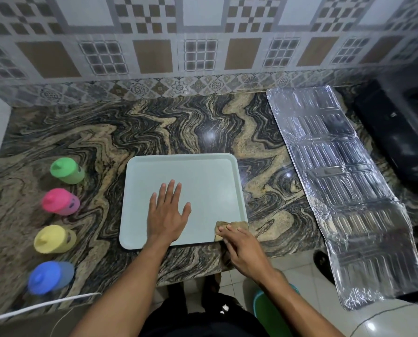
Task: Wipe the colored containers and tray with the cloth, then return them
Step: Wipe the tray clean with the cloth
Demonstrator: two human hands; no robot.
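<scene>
A pale green tray (203,176) lies flat on the marbled counter. My left hand (167,212) rests on it with fingers spread and straight. My right hand (243,246) presses a brown cloth (229,226) onto the tray's near right corner, fingers lying over the cloth. To the left of the tray, in a column on the counter, stand a green container (66,170), a pink container (59,201), a yellow container (53,239) and a blue container (48,277).
A long foil-covered sheet (336,181) lies on the counter at the right and overhangs its front edge. A black stove (402,132) sits at the far right. A white cable (40,305) runs along the near left edge. The patterned tiled wall stands behind.
</scene>
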